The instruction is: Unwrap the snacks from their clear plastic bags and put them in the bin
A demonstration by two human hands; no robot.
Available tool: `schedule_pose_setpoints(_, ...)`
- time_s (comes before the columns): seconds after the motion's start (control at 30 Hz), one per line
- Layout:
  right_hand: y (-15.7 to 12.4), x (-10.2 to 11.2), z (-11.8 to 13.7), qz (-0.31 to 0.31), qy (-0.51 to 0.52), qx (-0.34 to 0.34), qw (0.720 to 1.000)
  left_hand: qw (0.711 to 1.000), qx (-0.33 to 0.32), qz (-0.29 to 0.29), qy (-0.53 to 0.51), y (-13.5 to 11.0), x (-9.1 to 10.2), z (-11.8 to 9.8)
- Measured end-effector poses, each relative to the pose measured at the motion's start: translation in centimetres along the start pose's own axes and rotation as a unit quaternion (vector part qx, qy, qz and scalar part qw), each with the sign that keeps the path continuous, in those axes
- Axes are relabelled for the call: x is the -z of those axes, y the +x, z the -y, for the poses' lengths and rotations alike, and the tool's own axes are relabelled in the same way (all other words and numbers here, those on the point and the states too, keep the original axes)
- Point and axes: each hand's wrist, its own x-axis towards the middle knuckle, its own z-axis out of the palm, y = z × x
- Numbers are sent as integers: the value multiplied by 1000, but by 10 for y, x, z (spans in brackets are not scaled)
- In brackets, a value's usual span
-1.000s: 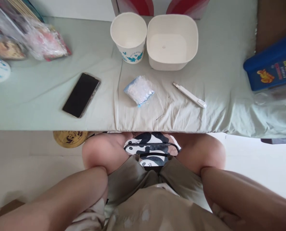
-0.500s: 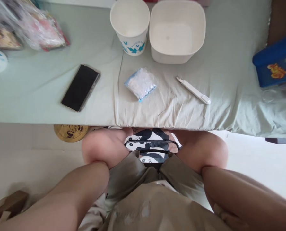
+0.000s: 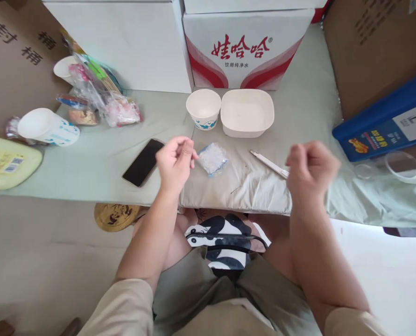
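Clear packet [image 3: 213, 158]: Although it looks almost within reach of the left hand's [image 3: 175, 161] fingertips, it lies on the cloth-covered worktop [image 3: 162, 116], just right of that hand; whether they touch cannot be told.
Left hand: curled, thumb laid over bent fingers, nothing seen in its hold.
Right hand [image 3: 312, 168]: blurred, folded into a loose fist with nothing visible in it, though something small could be hidden.
White tool [image 3: 268, 162]: lies slantwise, one end behind the right hand, the other pointing away between the hands; it is probably laid there to suit that hand.
Phone [image 3: 140, 165]: screen up, left of the left hand, which hides one corner; likely set aside to stay out of the way.
Paper cup [image 3: 205, 123] and square tub [image 3: 244, 131]: upright side by side, beyond and between the hands, mouths up, their bases presumably keeping them steady.
Red-lettered carton [image 3: 246, 51]: behind both vessels, farthest from the hands.
Bagged goods [image 3: 122, 112]: beyond the left hand, farther left, seemingly gathered aside.
Blue container [image 3: 390, 123]: right of the right hand.
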Motion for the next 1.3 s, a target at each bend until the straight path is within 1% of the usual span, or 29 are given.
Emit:
schedule_pose_setpoints(0.03, 3, -8, -6, -8, -17, -9, 1000, 999, 1, 28, 38, 3, -2, 9)
schedule_pose_setpoints(0.1, 8, -22, -18, 9, -51, -7, 999, 990, 0, 67, 127, 6, -4, 27)
schedule_pose_setpoints(0.17, 11, -31, -30, 32, -104, 11, 994, 977, -17, 75, 199, 10, -3, 39)
schedule_pose_setpoints(0.2, 12, -34, -35, 29, -141, 11, 990, 972, -27, 79, 222, 11, -2, 43)
schedule_pose_setpoints(0.27, 12, -36, -47, 15, -218, -17, 976, 961, -28, 104, 256, 13, -3, 49)
schedule_pose_setpoints(0.33, 12, -35, -58, 28, -268, -56, 962, 941, 2, 154, 303, 13, -4, 53)
schedule_pose_setpoints(0.4, 12, -34, -67, 64, -287, -67, 953, 914, 35, 196, 353, 10, -7, 54)
schedule_pose_setpoints(0.43, 13, -34, -70, 75, -289, -63, 952, 906, 43, 207, 368, 8, -8, 53)
schedule_pose_setpoints(0.47, 13, -34, -71, 78, -287, -57, 953, 903, 44, 208, 373, 6, -9, 51)
schedule_pose_setpoints(0.53, 14, -34, -65, 71, -253, -40, 964, 914, 45, 191, 356, 3, -11, 46)
schedule_pose_setpoints(0.6, 12, -35, -52, 82, -170, -32, 982, 932, 55, 160, 321, 2, -13, 41)
schedule_pose_setpoints(0.63, 10, -36, -43, 102, -116, -32, 988, 940, 64, 143, 305, 2, -13, 39)
schedule_pose_setpoints(0.7, 3, -39, -24, 155, -20, -25, 987, 949, 78, 121, 279, 3, -15, 38)
schedule_pose_setpoints(0.77, -3, -46, -8, 195, 27, 11, 980, 955, 82, 129, 255, 2, -17, 40)
schedule_pose_setpoints(0.83, -8, -53, 2, 210, 35, 54, 976, 957, 80, 161, 229, 1, -20, 43)
schedule_pose_setpoints(0.87, -9, -57, 4, 212, 32, 65, 975, 956, 80, 178, 218, 0, -21, 45)
schedule_pose_setpoints(0.93, -9, -64, 3, 207, 16, 61, 976, 957, 81, 196, 199, -2, -23, 48)
schedule_pose_setpoints(1.03, -6, -69, -5, 199, -6, 46, 979, 968, 76, 184, 151, -2, -24, 52)
schedule_pose_setpoints(1.13, -6, -67, -11, 202, -2, 50, 978, 976, 74, 176, 102, -1, -22, 53)
schedule_pose_setpoints(1.2, -7, -64, -11, 187, 7, 59, 981, 975, 77, 181, 102, -1, -22, 52)
schedule_pose_setpoints(1.3, -9, -63, -8, 171, 20, 71, 983, 968, 62, 212, 122, -5, -25, 50)
